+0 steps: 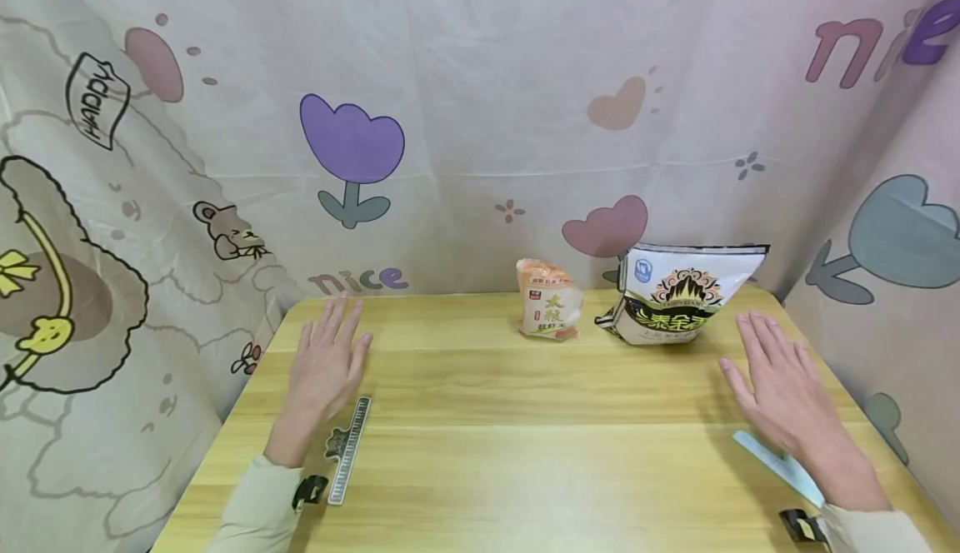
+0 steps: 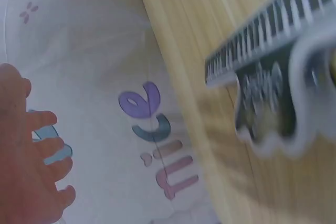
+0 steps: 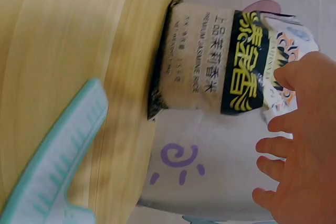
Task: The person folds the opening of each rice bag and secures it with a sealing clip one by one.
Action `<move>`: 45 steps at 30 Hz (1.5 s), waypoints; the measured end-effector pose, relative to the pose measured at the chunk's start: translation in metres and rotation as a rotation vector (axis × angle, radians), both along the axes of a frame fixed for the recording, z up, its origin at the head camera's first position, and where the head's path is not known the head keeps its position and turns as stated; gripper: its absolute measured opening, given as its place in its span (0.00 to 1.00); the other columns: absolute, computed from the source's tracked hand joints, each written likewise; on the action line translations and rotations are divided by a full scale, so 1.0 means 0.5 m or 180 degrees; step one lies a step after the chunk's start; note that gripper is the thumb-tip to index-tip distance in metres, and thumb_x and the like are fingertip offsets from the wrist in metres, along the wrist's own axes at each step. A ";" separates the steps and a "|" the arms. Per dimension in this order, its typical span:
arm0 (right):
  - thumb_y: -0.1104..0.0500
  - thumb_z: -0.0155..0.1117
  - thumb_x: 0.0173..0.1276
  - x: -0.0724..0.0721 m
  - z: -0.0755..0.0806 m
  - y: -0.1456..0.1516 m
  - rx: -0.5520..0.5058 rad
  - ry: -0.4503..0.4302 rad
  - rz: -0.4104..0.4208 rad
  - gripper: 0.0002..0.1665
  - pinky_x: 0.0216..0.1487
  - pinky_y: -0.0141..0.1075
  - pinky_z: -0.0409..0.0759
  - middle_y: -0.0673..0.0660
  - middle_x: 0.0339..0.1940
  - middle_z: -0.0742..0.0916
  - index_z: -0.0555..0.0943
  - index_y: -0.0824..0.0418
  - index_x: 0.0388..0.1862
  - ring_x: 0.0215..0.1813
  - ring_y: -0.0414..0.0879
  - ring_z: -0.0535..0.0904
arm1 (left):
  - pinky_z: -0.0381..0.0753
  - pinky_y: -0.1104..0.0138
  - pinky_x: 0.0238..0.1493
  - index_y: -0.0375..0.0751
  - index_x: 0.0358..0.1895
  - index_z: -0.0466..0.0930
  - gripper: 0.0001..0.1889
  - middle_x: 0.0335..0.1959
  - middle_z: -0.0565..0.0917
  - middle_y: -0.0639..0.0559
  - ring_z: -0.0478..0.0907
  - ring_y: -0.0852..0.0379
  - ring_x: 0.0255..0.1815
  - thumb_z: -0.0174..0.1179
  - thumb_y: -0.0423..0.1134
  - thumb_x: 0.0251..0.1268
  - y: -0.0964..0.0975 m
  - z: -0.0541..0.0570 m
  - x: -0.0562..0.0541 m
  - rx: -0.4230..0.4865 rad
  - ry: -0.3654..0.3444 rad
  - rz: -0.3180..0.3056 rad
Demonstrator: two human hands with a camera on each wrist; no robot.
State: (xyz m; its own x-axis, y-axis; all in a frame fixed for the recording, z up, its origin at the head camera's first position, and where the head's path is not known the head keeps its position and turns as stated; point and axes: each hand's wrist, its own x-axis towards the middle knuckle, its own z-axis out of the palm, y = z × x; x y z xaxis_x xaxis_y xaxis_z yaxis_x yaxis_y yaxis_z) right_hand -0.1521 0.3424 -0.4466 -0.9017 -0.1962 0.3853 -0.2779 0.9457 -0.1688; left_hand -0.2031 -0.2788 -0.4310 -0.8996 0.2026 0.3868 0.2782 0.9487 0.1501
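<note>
My left hand (image 1: 327,366) is stretched out over the left side of the table, holding nothing. Close beside it lies a long black-and-white sealing clip (image 1: 348,453) with a bear-shaped handle, larger in the left wrist view. On the right, my other hand (image 1: 783,386) is also extended with fingers straight, above a pale blue-green clip (image 1: 780,465) that the forearm partly hides. A white, black and gold bag of jasmine rice (image 3: 210,61) stands at the back right, apart from the fingers. Left of it stands a smaller orange-and-white food packet (image 1: 550,301).
The wooden table (image 1: 480,470) ends at a patterned curtain (image 1: 480,120) behind, which also hangs at both sides. Black straps (image 1: 309,493) sit at both wrists.
</note>
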 end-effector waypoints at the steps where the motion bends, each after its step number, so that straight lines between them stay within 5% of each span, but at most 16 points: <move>1: 0.49 0.47 0.83 0.000 0.002 -0.005 -0.0012 0.0010 0.0005 0.43 0.78 0.57 0.27 0.68 0.84 0.48 0.42 0.65 0.84 0.84 0.63 0.38 | 0.39 0.39 0.78 0.38 0.81 0.53 0.32 0.84 0.46 0.40 0.46 0.34 0.82 0.35 0.53 0.85 0.007 0.001 -0.001 0.0016 0.0010 -0.0021; 10: 0.49 0.50 0.81 0.003 0.011 -0.053 -0.0224 0.0170 0.0090 0.43 0.80 0.55 0.34 0.67 0.84 0.52 0.47 0.63 0.84 0.83 0.64 0.44 | 0.40 0.40 0.78 0.40 0.81 0.56 0.32 0.84 0.44 0.44 0.45 0.37 0.83 0.35 0.54 0.85 0.066 0.009 -0.008 0.0163 0.0024 -0.0109; 17: 0.54 0.55 0.78 -0.006 0.017 -0.085 -0.0474 0.0530 0.0216 0.38 0.81 0.53 0.44 0.70 0.80 0.63 0.59 0.65 0.81 0.79 0.67 0.56 | 0.44 0.41 0.78 0.38 0.78 0.62 0.29 0.83 0.52 0.40 0.51 0.36 0.81 0.40 0.52 0.85 0.102 0.014 -0.014 0.0456 0.0232 -0.0198; 25: 0.57 0.60 0.73 -0.032 0.032 -0.148 -0.0741 0.0893 0.0374 0.36 0.77 0.58 0.57 0.68 0.74 0.72 0.66 0.66 0.77 0.73 0.68 0.66 | 0.50 0.41 0.77 0.39 0.76 0.66 0.26 0.80 0.60 0.42 0.60 0.36 0.77 0.47 0.46 0.83 0.142 0.017 -0.013 0.0830 0.0436 -0.0481; 33: 0.60 0.60 0.72 -0.063 0.040 -0.214 -0.0961 0.1149 0.0588 0.32 0.69 0.57 0.67 0.68 0.67 0.78 0.71 0.67 0.73 0.67 0.64 0.72 | 0.60 0.38 0.72 0.42 0.74 0.69 0.24 0.77 0.66 0.40 0.64 0.35 0.75 0.51 0.46 0.82 0.186 0.014 -0.018 0.1049 0.0319 -0.0584; 45: 0.61 0.63 0.71 -0.099 0.047 -0.281 -0.1247 0.1242 0.0726 0.32 0.69 0.56 0.69 0.66 0.68 0.79 0.71 0.66 0.73 0.67 0.62 0.73 | 0.66 0.40 0.69 0.42 0.73 0.72 0.23 0.72 0.73 0.41 0.69 0.41 0.72 0.52 0.45 0.81 0.246 0.022 -0.040 0.1413 0.0427 -0.0783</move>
State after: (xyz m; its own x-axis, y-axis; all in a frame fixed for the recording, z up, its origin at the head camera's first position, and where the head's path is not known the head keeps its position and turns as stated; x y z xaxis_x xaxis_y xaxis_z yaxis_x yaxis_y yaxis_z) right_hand -0.2015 0.2019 -0.4233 -0.6308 -0.1445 0.7624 -0.5782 0.7427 -0.3376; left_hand -0.2228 -0.1556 -0.4201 -0.7828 0.1920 0.5920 0.5291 0.7062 0.4706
